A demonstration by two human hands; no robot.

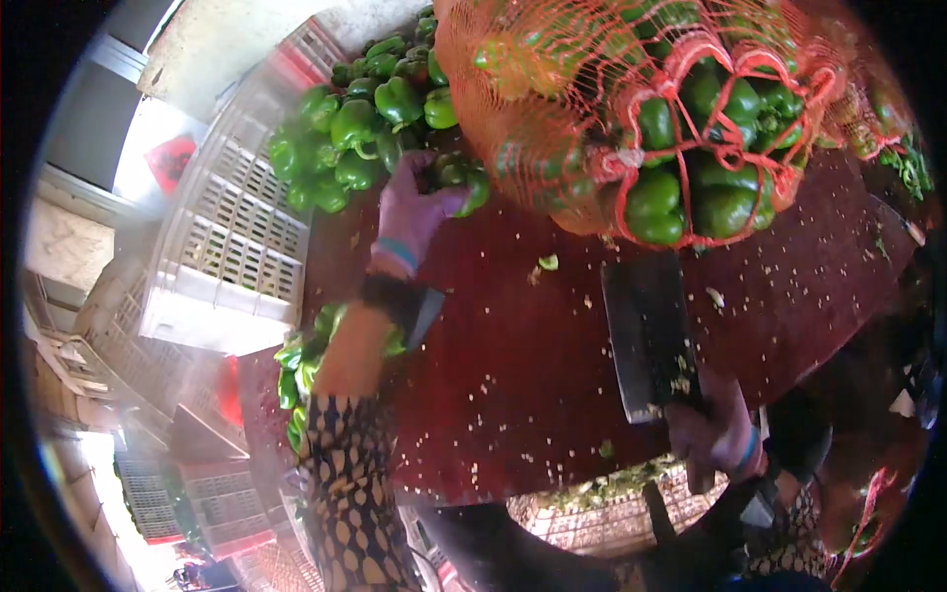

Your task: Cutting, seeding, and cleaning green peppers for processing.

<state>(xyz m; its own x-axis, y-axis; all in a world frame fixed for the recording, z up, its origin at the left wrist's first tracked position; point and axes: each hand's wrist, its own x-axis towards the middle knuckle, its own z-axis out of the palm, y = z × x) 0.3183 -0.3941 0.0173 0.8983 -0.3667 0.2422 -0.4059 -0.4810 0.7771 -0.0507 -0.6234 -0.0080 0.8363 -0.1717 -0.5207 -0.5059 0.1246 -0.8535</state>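
Observation:
My left hand [410,211], in a thin pinkish glove, has its thumb and fingers around a green bell pepper [479,191] at the near edge of a pepper pile [355,122]. The fingers' far side is partly hidden. In my right hand [714,429], gloved too, is the handle of a cleaver [651,325]. Its broad dark blade lies flat over the dark red tabletop [510,355] and points away from me. Bits of pepper cling to the blade near the handle. Just beyond the blade rests a red mesh sack [518,126] full of green peppers, with cord laced across its mouth.
A white plastic crate [244,229] stands along the left. More peppers [290,370] lie beside my left forearm, partly hidden by it. Pale seeds and a small green scrap [548,262] dot the tabletop. Below its near edge is a light basket [599,518] with green scraps.

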